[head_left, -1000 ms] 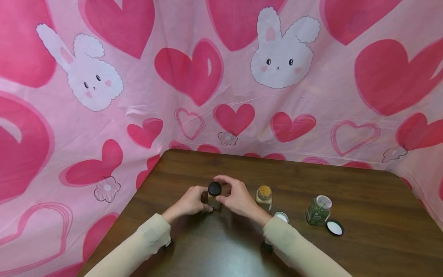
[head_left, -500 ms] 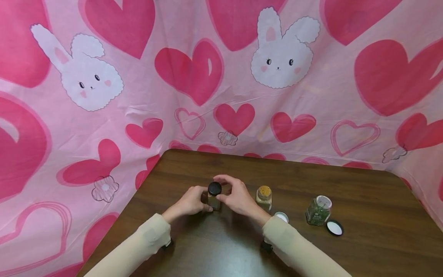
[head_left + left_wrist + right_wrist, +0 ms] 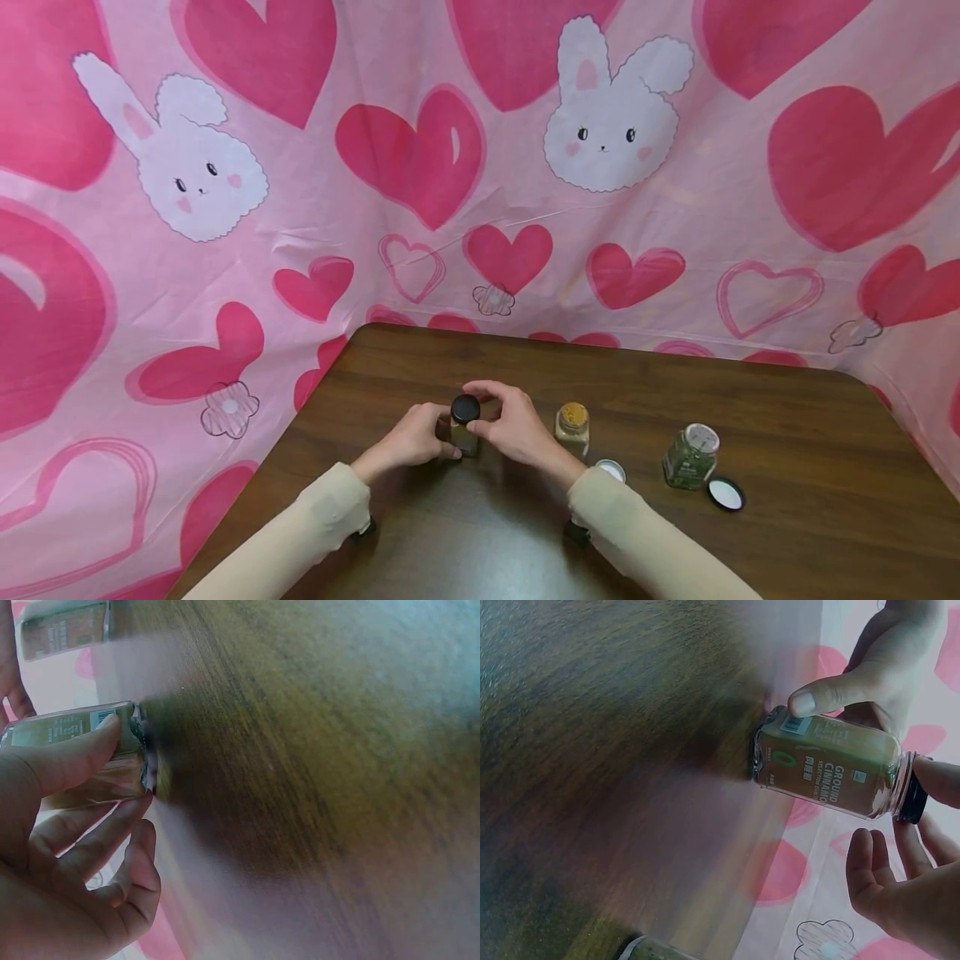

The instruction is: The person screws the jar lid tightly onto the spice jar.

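A square glass jar (image 3: 832, 765) of brown powder, labelled ground cinnamon, stands upright at the left of the table. My left hand (image 3: 412, 437) grips its body low down, the thumb on one side near the base. Up at the black lid (image 3: 466, 407), my right hand (image 3: 519, 427) pinches the rim between thumb and fingers. The right wrist view shows the lid seated on the jar's neck, with the little-finger side of that hand held away from the glass. Part of the jar is hidden behind the fingers in the head view.
Right of my right hand stands a lidless jar with yellow-orange contents (image 3: 573, 417), a lid (image 3: 610, 472) lying by it. Farther right is a jar of green flakes (image 3: 686, 458) with a white-lined black lid (image 3: 726, 493) beside it. A pink heart-print cloth (image 3: 405, 275) hangs behind the table.
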Tool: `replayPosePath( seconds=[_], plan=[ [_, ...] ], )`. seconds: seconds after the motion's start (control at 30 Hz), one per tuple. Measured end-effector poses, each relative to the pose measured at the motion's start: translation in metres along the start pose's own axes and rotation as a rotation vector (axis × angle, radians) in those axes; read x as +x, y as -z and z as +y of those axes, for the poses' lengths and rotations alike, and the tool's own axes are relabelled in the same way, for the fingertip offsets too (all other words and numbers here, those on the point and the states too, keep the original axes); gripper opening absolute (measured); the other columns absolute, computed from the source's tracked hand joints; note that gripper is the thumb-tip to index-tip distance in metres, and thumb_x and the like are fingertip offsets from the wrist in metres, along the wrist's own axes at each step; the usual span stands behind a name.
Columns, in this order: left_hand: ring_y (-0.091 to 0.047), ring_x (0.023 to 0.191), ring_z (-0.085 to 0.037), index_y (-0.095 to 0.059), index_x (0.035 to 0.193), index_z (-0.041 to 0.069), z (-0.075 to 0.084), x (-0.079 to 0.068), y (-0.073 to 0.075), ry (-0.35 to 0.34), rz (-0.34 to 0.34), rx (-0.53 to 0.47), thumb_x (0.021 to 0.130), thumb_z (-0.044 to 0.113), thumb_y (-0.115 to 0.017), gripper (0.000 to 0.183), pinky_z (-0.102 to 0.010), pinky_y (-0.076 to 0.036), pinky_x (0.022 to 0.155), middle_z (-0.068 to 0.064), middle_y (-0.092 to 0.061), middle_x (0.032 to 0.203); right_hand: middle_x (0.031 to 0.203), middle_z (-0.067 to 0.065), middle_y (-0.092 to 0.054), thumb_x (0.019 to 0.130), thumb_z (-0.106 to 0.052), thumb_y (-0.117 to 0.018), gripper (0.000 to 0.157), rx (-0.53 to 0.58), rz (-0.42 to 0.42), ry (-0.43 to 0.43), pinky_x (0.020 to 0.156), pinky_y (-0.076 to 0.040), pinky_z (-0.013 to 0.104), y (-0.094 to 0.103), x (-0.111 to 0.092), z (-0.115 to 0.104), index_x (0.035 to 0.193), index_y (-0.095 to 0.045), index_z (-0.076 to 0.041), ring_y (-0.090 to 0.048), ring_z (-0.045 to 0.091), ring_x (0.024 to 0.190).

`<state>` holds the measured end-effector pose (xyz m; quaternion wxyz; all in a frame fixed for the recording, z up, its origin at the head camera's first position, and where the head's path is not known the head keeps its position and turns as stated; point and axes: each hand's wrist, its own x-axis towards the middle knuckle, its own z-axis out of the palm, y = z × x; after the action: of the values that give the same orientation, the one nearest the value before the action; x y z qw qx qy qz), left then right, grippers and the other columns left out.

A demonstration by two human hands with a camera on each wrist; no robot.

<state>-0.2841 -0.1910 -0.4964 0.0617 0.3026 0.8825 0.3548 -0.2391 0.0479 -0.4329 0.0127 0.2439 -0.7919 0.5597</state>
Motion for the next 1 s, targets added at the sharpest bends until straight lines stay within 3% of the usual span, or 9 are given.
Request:
replayPosePath(
  seconds=[0.13,0.2,0.4,0.43,0.57,0.77,1.0],
  plan=[
    [-0.068,0.086,-0.016,-0.077,0.110,0.015,-0.024,0.005,-0.010,0.024,0.008,0.006,0.079,0.028,-0.096,0.039,-0.038,-0.055,0.076,0.004,-0.074,0.096,0.117,0.010,-0.071,0.086,0.003,-0.083,0.046,-0.041,0.004,-0.006,0.088,-0.056,0.054,-0.001,0.000,-0.001,0.129,-0.072,-0.006,-0.066,0.029,0.107],
    [-0.068,0.088,-0.016,-0.077,0.110,0.016,-0.022,0.004,-0.010,0.037,0.009,0.015,0.077,0.028,-0.097,0.041,-0.039,-0.055,0.079,0.004,-0.074,0.097,0.118,0.009,-0.071,0.086,0.001,-0.084,0.045,-0.061,0.006,-0.005,0.086,-0.056,0.053,-0.001,0.000,-0.001,0.129,-0.073,-0.005,-0.066,0.028,0.106],
    [-0.069,0.087,-0.014,-0.077,0.110,0.022,-0.038,0.009,-0.016,0.053,0.002,0.036,0.074,0.031,-0.099,0.043,-0.039,-0.056,0.079,0.008,-0.074,0.096,0.117,0.008,-0.071,0.086,-0.002,-0.085,0.042,-0.099,0.026,0.005,0.085,-0.057,0.051,-0.003,0.000,-0.001,0.127,-0.074,-0.004,-0.065,0.029,0.105],
    [-0.069,0.085,-0.011,-0.077,0.110,0.025,-0.049,0.012,-0.020,0.068,-0.001,0.016,0.073,0.034,-0.099,0.044,-0.038,-0.056,0.076,0.013,-0.073,0.094,0.117,0.008,-0.070,0.086,-0.002,-0.085,0.042,-0.101,0.029,0.010,0.085,-0.056,0.052,-0.003,-0.001,-0.001,0.126,-0.073,-0.003,-0.065,0.031,0.105],
    [-0.070,0.083,-0.009,-0.076,0.113,0.027,-0.050,0.014,-0.021,0.068,-0.016,0.022,0.075,0.033,-0.098,0.044,-0.036,-0.057,0.073,0.015,-0.073,0.094,0.117,0.009,-0.069,0.086,-0.005,-0.087,0.042,-0.131,0.045,0.023,0.086,-0.055,0.053,-0.004,-0.001,-0.003,0.125,-0.073,-0.001,-0.064,0.034,0.105],
    [-0.070,0.084,-0.010,-0.076,0.115,0.028,-0.050,0.014,-0.020,0.081,-0.021,0.020,0.076,0.034,-0.098,0.046,-0.035,-0.056,0.075,0.016,-0.073,0.094,0.110,0.004,-0.067,0.086,-0.012,-0.089,0.043,-0.189,0.069,0.004,0.085,-0.053,0.044,-0.007,-0.003,-0.004,0.125,-0.074,-0.003,-0.064,0.028,0.101],
    [-0.070,0.086,-0.008,-0.076,0.110,0.031,-0.049,0.013,-0.020,0.066,-0.003,0.036,0.074,0.037,-0.098,0.042,-0.037,-0.056,0.077,0.018,-0.073,0.094,0.124,0.008,-0.068,0.087,-0.010,-0.088,0.053,-0.063,0.011,0.006,0.093,-0.052,0.055,0.000,-0.003,0.001,0.136,-0.068,-0.008,-0.062,0.031,0.112]
  ],
)
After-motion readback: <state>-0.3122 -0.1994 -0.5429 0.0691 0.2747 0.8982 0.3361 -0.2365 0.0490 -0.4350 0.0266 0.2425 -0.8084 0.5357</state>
